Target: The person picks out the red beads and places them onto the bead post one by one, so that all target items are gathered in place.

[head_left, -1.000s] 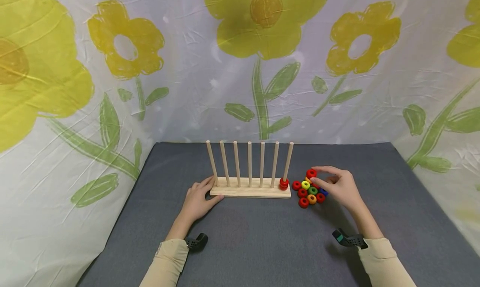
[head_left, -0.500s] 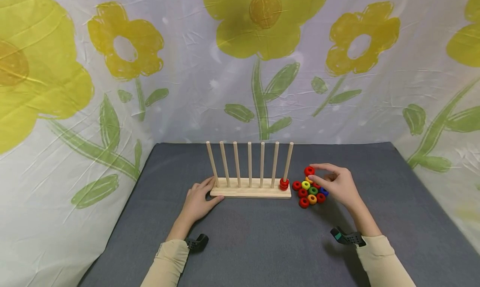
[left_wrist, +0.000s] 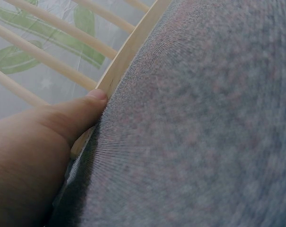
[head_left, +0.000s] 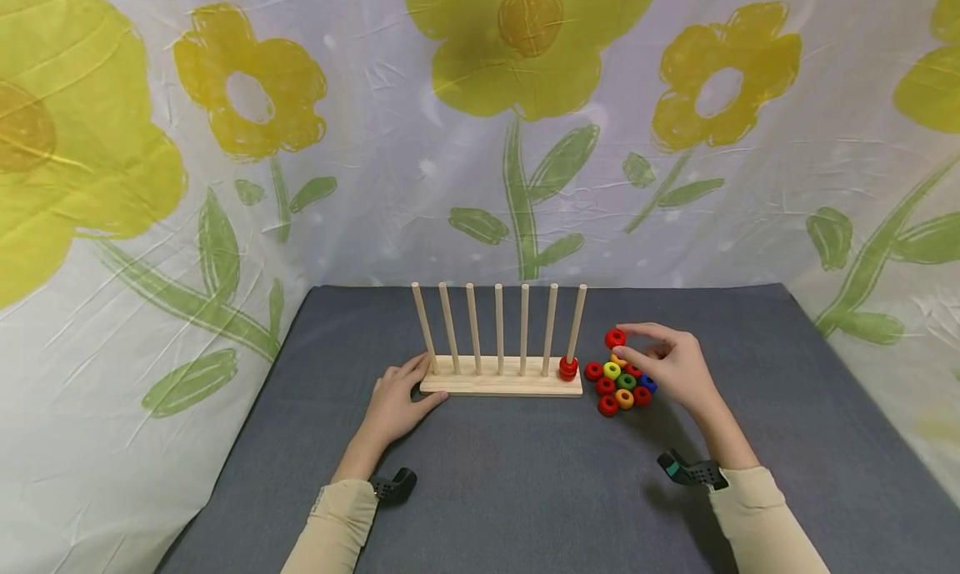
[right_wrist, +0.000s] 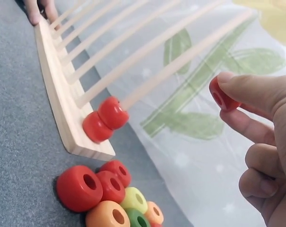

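Note:
In the head view, a pale wooden peg stand (head_left: 501,384) with a row of upright pegs rests on the table. Two red beads (right_wrist: 106,120) are stacked at the foot of its rightmost peg. My left hand (head_left: 396,401) grips the stand's left end, the thumb along the front edge and the fingers behind. My right hand (head_left: 671,364) pinches another red bead (head_left: 615,337) between thumb and fingertips, raised above the table and to the right of the stand. Below it lies a cluster of loose beads (head_left: 626,381) in red, yellow, green, orange and blue.
A dark grey cloth covers the table (head_left: 495,482). Behind it hangs a pale curtain (head_left: 375,224) printed with yellow flowers. Black straps with small devices sit on both wrists.
My right hand has moved slightly left and up with the red bead, away from the loose beads. My left hand and the stand have stayed in place.

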A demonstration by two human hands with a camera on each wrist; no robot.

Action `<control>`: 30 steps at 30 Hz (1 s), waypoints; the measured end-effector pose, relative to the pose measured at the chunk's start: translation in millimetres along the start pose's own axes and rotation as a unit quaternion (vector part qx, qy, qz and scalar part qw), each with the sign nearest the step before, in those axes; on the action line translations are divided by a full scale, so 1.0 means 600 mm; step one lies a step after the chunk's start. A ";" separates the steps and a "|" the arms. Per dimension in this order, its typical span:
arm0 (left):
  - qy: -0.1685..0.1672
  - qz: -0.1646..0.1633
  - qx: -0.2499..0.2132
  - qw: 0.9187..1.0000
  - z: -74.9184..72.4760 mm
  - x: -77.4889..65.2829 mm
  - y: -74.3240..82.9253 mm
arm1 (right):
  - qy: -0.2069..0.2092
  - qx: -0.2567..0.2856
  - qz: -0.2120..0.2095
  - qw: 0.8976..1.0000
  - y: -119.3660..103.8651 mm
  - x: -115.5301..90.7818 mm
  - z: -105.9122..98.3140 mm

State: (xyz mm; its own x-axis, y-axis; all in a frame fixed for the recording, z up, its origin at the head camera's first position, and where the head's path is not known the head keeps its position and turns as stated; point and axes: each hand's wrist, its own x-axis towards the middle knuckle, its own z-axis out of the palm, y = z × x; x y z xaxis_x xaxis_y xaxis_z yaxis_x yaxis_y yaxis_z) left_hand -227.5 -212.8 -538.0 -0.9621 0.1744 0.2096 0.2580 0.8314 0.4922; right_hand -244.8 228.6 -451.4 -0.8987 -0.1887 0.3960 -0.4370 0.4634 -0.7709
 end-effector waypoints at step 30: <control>0.001 0.000 0.006 1.000 0.001 0.001 -0.002 | 0.001 0.020 -0.041 0.999 -0.075 0.042 -0.004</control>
State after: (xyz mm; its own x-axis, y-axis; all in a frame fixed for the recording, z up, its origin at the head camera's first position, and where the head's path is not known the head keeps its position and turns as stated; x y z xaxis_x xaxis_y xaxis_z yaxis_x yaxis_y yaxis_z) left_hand -228.4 -213.1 -538.7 -0.9621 0.1725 0.2112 0.2560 0.8379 0.4821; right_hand -247.9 205.2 -405.3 -0.8601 -0.2233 0.4586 -0.5096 0.4123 -0.7552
